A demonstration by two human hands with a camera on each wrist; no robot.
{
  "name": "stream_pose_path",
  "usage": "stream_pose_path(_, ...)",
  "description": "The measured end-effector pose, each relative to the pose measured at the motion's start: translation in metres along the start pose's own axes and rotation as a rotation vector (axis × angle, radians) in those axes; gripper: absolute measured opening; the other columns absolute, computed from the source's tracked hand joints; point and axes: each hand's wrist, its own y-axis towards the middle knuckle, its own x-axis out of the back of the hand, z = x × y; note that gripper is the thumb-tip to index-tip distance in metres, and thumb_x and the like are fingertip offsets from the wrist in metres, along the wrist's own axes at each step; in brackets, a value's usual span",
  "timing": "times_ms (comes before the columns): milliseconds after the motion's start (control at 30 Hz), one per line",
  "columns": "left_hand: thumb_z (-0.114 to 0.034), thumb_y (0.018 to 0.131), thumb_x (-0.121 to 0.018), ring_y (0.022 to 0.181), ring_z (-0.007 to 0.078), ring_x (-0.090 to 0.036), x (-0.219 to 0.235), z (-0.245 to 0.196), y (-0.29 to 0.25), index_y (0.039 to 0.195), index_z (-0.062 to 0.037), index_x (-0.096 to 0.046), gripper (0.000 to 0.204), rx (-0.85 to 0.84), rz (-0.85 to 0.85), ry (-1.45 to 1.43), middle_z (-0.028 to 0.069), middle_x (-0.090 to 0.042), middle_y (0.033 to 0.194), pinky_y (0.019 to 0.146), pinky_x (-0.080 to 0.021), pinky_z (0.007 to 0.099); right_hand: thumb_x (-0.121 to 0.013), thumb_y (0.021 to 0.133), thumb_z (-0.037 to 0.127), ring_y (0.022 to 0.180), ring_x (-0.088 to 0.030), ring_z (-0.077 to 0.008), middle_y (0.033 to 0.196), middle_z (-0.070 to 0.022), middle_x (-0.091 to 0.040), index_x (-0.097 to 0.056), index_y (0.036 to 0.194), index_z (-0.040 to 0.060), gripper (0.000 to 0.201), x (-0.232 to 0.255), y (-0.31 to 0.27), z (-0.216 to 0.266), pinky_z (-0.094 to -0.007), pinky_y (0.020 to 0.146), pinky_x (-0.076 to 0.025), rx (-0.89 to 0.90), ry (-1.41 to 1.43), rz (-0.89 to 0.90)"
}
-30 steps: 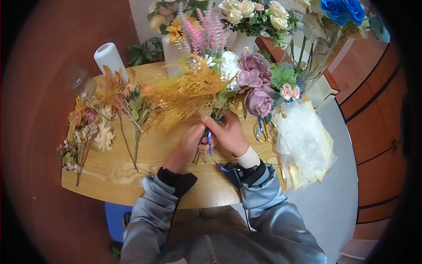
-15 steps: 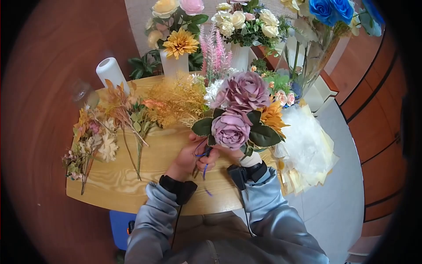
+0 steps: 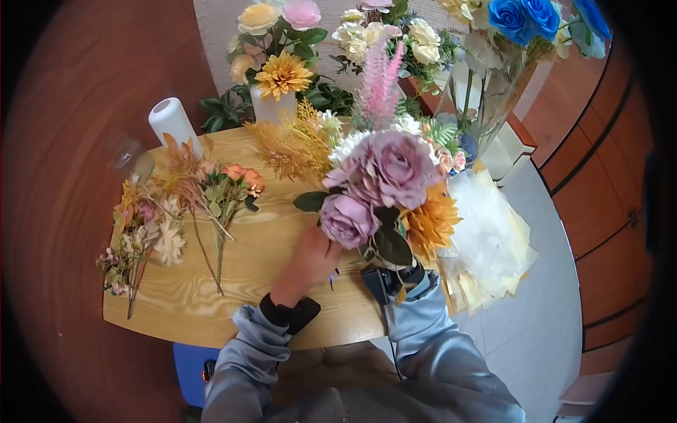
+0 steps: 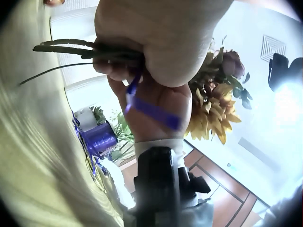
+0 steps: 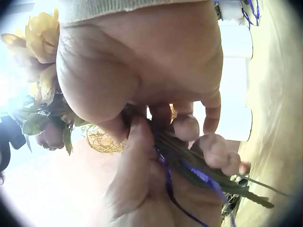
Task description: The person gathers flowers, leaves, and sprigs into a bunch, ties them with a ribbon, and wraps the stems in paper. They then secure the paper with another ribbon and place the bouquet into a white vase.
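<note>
Both hands are at the stems of a mixed bouquet. Mauve roses (image 3: 349, 220) and an orange flower (image 3: 430, 222) face me, with pink flower spikes (image 3: 379, 84), white blooms and yellow foliage (image 3: 300, 144) behind them. My left hand (image 3: 314, 257) grips the bundled green stems (image 4: 66, 48) below the heads. Close against it, my right hand (image 5: 142, 71) curls its fingers round the same stems; in the head view the blooms and leaves hide it. A blue-purple ribbon (image 4: 154, 114) hangs loose from the stems between the hands.
Loose flower sprays (image 3: 144, 240) lie on the left of the wooden table (image 3: 176, 307), near a white vase (image 3: 173, 121). Filled vases stand behind, including a glass one with blue roses (image 3: 511, 21). White wrapping sheets (image 3: 486, 225) lie at right. A ribbon spool (image 4: 100, 138) stands on the table.
The bouquet has turned and tipped in my hands, bringing the mauve roses and orange flower toward me, over my right hand. The yellow foliage has moved farther back. Both hands stay at the stems.
</note>
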Motion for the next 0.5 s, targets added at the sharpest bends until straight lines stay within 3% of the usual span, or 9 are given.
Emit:
stream_pose_path(33,-0.007,0.081,-0.046,0.074,0.0394,-0.049,0.0,-0.003,0.001,0.101,0.0024,-0.046,0.022,-0.141,-0.042,0.192,0.0236,-0.052,0.083,0.063,-0.04,0.0414,-0.05,0.081,0.021,0.112,-0.04,-0.0221,0.124,-0.0097,-0.042,-0.039,0.124,0.0096,0.046,-0.001,-0.003,-0.004,-0.0331,0.1,-0.027,0.029,0.323,-0.055)
stream_pose_path(100,-0.007,0.081,-0.045,0.073,0.0415,-0.048,-0.006,0.003,-0.004,0.096,0.0035,-0.047,0.019,0.025,0.062,0.165,0.0242,-0.051,0.082,0.061,-0.038,0.0449,-0.05,0.08,0.017,0.109,-0.043,-0.023,0.117,-0.0088,-0.047,-0.044,0.119,0.0091,0.04,-0.058,0.037,0.02,-0.033,0.097,-0.03,-0.45,-0.893,-0.091)
stream_pose_path(133,-0.008,0.081,-0.045,0.071,0.0418,-0.048,-0.005,-0.007,0.001,0.093,0.0039,-0.047,0.017,0.088,0.057,0.109,0.0243,-0.05,0.08,0.059,-0.037,0.0459,-0.049,0.081,0.015,0.105,-0.046,-0.024,0.114,-0.0095,-0.05,-0.048,0.113,0.0072,0.033,-0.091,0.05,0.045,-0.0328,0.094,-0.032,-0.383,-1.582,0.4)
stream_pose_path(200,-0.008,0.081,-0.046,0.069,0.042,-0.048,-0.006,-0.01,-0.003,0.09,0.0043,-0.048,0.015,0.155,0.067,0.052,0.0244,-0.049,0.079,0.057,-0.036,0.047,-0.048,0.082,0.016,0.104,-0.047,-0.0237,0.113,-0.0098,-0.051,-0.048,0.112,0.0066,0.032,-0.128,0.063,0.055,-0.032,0.093,-0.033,-0.315,-1.441,0.429)
stream_pose_path(233,-0.008,0.081,-0.045,0.069,0.0407,-0.048,-0.009,-0.005,-0.009,0.09,0.0037,-0.048,0.014,0.03,-0.016,0.159,0.0237,-0.05,0.08,0.059,-0.037,0.0463,-0.046,0.083,0.017,0.102,-0.048,-0.0233,0.112,-0.0102,-0.052,-0.049,0.112,0.0059,0.031,-0.144,0.069,0.057,-0.0312,0.091,-0.034,-0.242,-1.307,0.457)
stream_pose_path(267,-0.007,0.081,-0.045,0.069,0.0393,-0.049,-0.01,-0.002,-0.014,0.089,0.0032,-0.048,0.013,-0.1,-0.098,0.259,0.0229,-0.051,0.08,0.06,-0.037,0.0456,-0.045,0.084,0.02,0.1,-0.05,-0.0226,0.108,-0.0108,-0.054,-0.05,0.112,0.0056,0.032,-0.16,0.076,0.059,-0.0295,0.089,-0.036,-0.589,-1.131,0.223)
stream_pose_path(300,-0.007,0.081,-0.045,0.069,0.0393,-0.049,-0.009,-0.001,-0.014,0.089,0.0032,-0.048,0.013,-0.104,-0.079,0.25,0.0229,-0.051,0.08,0.06,-0.037,0.0456,-0.046,0.085,0.022,0.097,-0.051,-0.021,0.103,-0.0102,-0.057,-0.054,0.108,0.0057,0.029,-0.162,0.075,0.056,-0.0289,0.086,-0.038,-0.373,-1.251,0.304)
stream_pose_path(400,-0.006,0.086,-0.039,0.066,0.0281,-0.049,-0.002,-0.001,-0.01,0.099,0.0047,-0.048,0.019,0.2,0.037,0.189,0.0146,-0.05,0.076,0.06,-0.039,0.035,-0.046,0.085,0.022,0.097,-0.051,-0.0209,0.106,-0.0096,-0.055,-0.054,0.109,0.0063,0.029,-0.175,0.078,0.063,-0.0295,0.085,-0.039,-0.231,-1.143,0.328)
stream_pose_path(500,-0.011,0.09,-0.035,0.06,0.0159,-0.046,0.003,-0.01,-0.004,0.101,0.0022,-0.044,0.02,0.201,0.035,-0.138,0.0054,-0.047,0.069,0.055,-0.038,0.0278,-0.046,0.085,0.021,0.099,-0.05,-0.0213,0.108,-0.01,-0.054,-0.05,0.112,0.0052,0.031,-0.156,0.082,0.049,-0.0301,0.085,-0.039,-0.574,-1.301,0.3)
